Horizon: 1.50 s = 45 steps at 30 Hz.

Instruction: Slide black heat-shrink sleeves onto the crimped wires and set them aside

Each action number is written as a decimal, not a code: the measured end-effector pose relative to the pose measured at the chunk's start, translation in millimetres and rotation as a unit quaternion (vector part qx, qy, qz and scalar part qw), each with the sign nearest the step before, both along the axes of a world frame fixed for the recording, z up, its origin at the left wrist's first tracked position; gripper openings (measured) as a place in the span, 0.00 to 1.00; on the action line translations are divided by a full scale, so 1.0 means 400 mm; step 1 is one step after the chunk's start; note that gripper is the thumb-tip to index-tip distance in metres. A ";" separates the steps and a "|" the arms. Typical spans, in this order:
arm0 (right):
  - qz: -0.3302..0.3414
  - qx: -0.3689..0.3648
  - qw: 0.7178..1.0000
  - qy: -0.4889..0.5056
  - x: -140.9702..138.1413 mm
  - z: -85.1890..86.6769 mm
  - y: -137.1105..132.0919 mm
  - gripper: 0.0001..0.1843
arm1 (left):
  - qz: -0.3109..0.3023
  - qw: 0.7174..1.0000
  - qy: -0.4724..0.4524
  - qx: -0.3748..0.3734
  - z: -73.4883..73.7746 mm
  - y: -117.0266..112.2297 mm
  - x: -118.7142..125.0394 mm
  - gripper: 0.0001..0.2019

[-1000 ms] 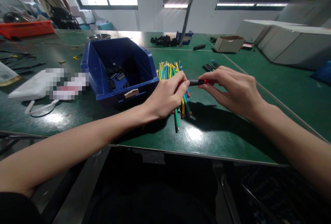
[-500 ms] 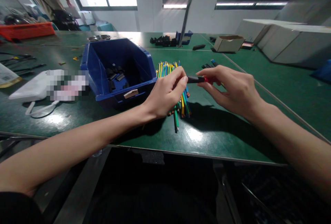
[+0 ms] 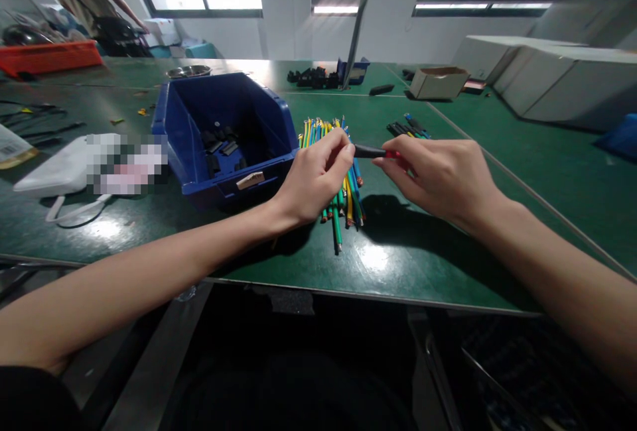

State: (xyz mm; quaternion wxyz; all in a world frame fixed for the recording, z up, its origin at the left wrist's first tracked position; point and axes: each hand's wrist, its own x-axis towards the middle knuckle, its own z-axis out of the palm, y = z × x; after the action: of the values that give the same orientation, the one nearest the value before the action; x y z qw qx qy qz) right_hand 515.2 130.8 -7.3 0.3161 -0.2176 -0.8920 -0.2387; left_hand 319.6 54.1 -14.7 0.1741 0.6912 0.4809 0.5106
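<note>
My left hand (image 3: 314,179) and my right hand (image 3: 438,176) meet above a bundle of coloured wires (image 3: 338,179) lying on the green table (image 3: 398,258). Between the fingertips of both hands is a short red wire with a black sleeve (image 3: 371,151) over its left part. My left fingers pinch the black end; my right fingers pinch the red end. Green, yellow and blue wires fan out under my left hand. A blue bin (image 3: 223,139) with small black parts inside stands just left of my left hand.
A white pouch (image 3: 64,166) lies at the left. A few sleeved wires (image 3: 405,127) lie beyond my right hand. A cardboard box (image 3: 440,83), a small blue bin (image 3: 355,71) and black parts sit further back. A person stands at the far left by an orange tray (image 3: 50,56).
Both hands have drifted slightly left with the sleeved red wire still between them; less of the red part shows now. The person at the far left has shifted.
</note>
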 end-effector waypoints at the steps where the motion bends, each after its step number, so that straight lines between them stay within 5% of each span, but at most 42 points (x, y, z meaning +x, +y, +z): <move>1: -0.005 0.001 1.000 0.002 0.000 0.000 0.000 0.15 | -0.001 1.000 0.000 -0.001 0.000 0.000 0.000 0.12; 32: 0.091 0.009 0.996 0.020 0.011 0.001 0.012 0.05 | -0.066 0.997 -0.048 -0.016 0.014 0.001 -0.006 0.12; 45: 0.102 0.004 0.995 -0.016 0.035 0.008 0.036 0.12 | -0.113 0.991 -0.057 -0.050 -0.003 0.005 -0.001 0.13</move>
State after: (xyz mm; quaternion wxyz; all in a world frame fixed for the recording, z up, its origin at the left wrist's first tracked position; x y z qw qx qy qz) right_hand 529.2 145.1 -4.0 0.3255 -0.1204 -0.9136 -0.2118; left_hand 319.1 56.2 -15.8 0.2923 0.7009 0.4141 0.5018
